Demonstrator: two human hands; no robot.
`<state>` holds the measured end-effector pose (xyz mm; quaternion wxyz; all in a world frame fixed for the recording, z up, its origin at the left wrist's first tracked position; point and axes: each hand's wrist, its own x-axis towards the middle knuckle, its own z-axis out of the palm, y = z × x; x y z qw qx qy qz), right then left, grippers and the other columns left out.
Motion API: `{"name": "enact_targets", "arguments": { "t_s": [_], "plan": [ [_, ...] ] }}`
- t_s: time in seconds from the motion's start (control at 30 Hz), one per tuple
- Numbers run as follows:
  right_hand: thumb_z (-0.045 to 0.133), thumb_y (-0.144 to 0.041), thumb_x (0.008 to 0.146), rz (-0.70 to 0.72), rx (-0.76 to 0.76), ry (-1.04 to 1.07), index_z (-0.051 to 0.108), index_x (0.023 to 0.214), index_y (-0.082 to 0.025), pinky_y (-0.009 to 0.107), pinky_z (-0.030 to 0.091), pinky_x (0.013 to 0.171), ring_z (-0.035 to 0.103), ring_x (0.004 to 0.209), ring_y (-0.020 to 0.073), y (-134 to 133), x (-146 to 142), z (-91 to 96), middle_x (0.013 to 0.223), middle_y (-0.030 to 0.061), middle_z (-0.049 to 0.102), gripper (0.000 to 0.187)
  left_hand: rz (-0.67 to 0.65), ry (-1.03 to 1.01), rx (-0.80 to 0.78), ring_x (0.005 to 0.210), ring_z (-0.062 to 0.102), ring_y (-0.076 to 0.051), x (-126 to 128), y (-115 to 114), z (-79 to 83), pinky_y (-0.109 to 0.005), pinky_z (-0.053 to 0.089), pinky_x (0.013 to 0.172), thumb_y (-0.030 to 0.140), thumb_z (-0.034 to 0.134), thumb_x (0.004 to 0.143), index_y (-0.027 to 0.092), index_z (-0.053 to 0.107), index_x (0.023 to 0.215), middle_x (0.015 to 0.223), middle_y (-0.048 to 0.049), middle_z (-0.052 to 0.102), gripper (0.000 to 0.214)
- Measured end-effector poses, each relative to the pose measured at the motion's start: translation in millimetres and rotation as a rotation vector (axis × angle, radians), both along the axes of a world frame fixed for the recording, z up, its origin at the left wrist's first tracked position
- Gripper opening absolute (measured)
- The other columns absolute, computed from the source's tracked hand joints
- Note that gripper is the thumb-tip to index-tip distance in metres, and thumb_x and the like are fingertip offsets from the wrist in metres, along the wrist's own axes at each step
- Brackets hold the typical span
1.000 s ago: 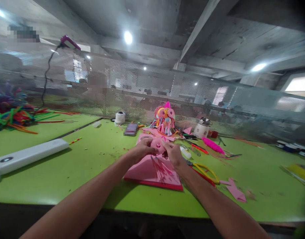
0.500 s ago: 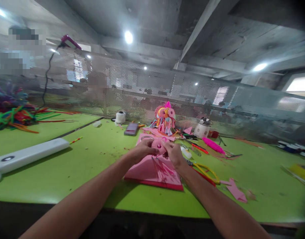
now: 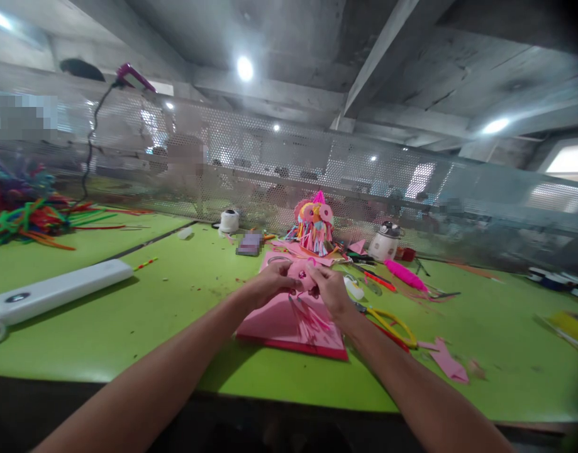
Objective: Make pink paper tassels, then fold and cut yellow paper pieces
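Observation:
Between my two hands is a round pink paper disc (image 3: 299, 269) with a small dark pink middle. My left hand (image 3: 275, 280) pinches its left edge, and my right hand (image 3: 325, 286) grips its right edge. Thin pink strips (image 3: 312, 318) hang or lie just below the disc; whether they are joined to it I cannot tell. Under them lies a pink sheet stack (image 3: 265, 327) with a darker pink bottom edge. Behind my hands stands a colourful tasselled ornament (image 3: 314, 229) with similar discs and a bright pink tip.
Yellow-handled scissors (image 3: 392, 324), pink scraps (image 3: 446, 362) and a bright pink yarn bundle (image 3: 405, 275) lie to the right. A white power strip (image 3: 65, 289) and pipe cleaners (image 3: 29, 223) are left. A white bottle (image 3: 383, 241) stands before the perforated screen (image 3: 270, 163).
My hands keep their hold on the pink disc with hardly any movement. At the far left behind the screen, a person's head has shifted to the right.

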<state>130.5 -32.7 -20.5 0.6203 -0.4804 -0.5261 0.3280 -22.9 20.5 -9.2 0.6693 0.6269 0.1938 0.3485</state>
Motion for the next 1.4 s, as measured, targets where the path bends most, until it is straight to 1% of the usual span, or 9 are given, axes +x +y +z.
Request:
{"name": "enact_targets", "arguments": {
  "t_s": [0.13,0.2,0.27,0.37,0.57,0.73,0.9,1.2,1.4],
  "plan": [
    [0.069,-0.056,0.072,-0.012,0.005,0.059,0.057,0.057,-0.016,0.021,0.030,0.035,0.043,0.035,0.0087,3.4,2.2,-2.3,0.041,-0.0043,0.048,0.044,-0.085,-0.086,-0.098,0.069,0.062,-0.016,-3.3,4.3,2.1,-0.027,0.050,0.063,0.011,0.068,0.062,0.009,0.069,0.101,0.083,-0.0084,0.068,0.039],
    [0.068,-0.056,0.072,-0.024,0.023,0.071,0.059,0.059,-0.016,0.020,0.029,0.035,0.044,0.035,0.0087,6.0,3.9,-4.0,0.041,-0.0045,0.048,0.043,-0.096,-0.130,-0.133,0.069,0.062,-0.016,-3.9,6.3,1.9,-0.028,0.051,0.064,0.007,0.064,0.060,0.008,0.069,0.097,0.083,-0.0090,0.068,0.037],
    [0.068,-0.055,0.074,-0.035,0.045,0.074,0.059,0.059,-0.015,0.020,0.029,0.035,0.044,0.035,0.0084,7.8,5.2,-4.9,0.040,-0.0048,0.047,0.043,-0.081,-0.152,-0.171,0.071,0.063,-0.016,-3.5,7.7,0.7,-0.029,0.053,0.069,0.002,0.062,0.056,0.008,0.070,0.094,0.084,-0.0093,0.070,0.039],
    [0.067,-0.054,0.074,-0.057,0.053,0.100,0.058,0.058,-0.016,0.019,0.029,0.035,0.042,0.035,0.0078,8.1,5.7,-4.2,0.040,-0.0049,0.046,0.042,-0.073,-0.167,-0.219,0.076,0.065,-0.017,-1.6,9.3,-2.2,-0.030,0.054,0.074,-0.003,0.062,0.052,0.009,0.071,0.096,0.086,-0.0092,0.071,0.047],
    [0.069,-0.053,0.071,-0.066,0.037,0.137,0.055,0.057,-0.016,0.019,0.029,0.033,0.043,0.034,0.0077,5.7,4.3,-0.2,0.042,-0.0047,0.048,0.042,-0.127,-0.148,-0.150,0.086,0.066,-0.020,0.4,10.7,-3.3,-0.029,0.054,0.075,-0.004,0.062,0.050,0.009,0.071,0.101,0.096,-0.0118,0.072,0.053],
    [0.069,-0.053,0.071,-0.050,0.036,0.128,0.054,0.056,-0.016,0.019,0.030,0.033,0.044,0.034,0.0080,6.4,4.6,-0.5,0.041,-0.0045,0.047,0.043,-0.141,-0.133,-0.139,0.081,0.067,-0.021,-0.5,10.9,-1.9,-0.030,0.055,0.072,0.000,0.061,0.052,0.008,0.072,0.103,0.095,-0.0128,0.072,0.053],
    [0.069,-0.053,0.071,-0.036,0.033,0.116,0.054,0.056,-0.016,0.019,0.030,0.033,0.044,0.034,0.0078,7.3,5.7,-1.8,0.042,-0.0037,0.049,0.043,-0.136,-0.129,-0.146,0.081,0.066,-0.021,-0.7,9.9,-1.1,-0.032,0.056,0.073,0.000,0.061,0.052,0.008,0.072,0.103,0.094,-0.0124,0.072,0.053],
    [0.070,-0.053,0.071,-0.024,0.038,0.115,0.051,0.053,-0.018,0.020,0.029,0.033,0.044,0.034,0.0079,6.2,5.1,-0.6,0.042,-0.0039,0.049,0.044,-0.127,-0.105,-0.128,0.081,0.066,-0.021,-2.1,7.0,2.0,-0.032,0.055,0.073,0.003,0.064,0.056,0.008,0.072,0.102,0.093,-0.0127,0.072,0.046],
    [0.070,-0.053,0.070,-0.026,0.025,0.123,0.053,0.054,-0.017,0.019,0.029,0.033,0.044,0.034,0.0076,6.5,5.6,-1.5,0.042,-0.0039,0.049,0.043,-0.106,-0.097,-0.136,0.081,0.065,-0.021,-2.6,3.1,4.9,-0.032,0.054,0.073,0.004,0.065,0.056,0.007,0.071,0.103,0.093,-0.0128,0.072,0.048]
  ]
}}
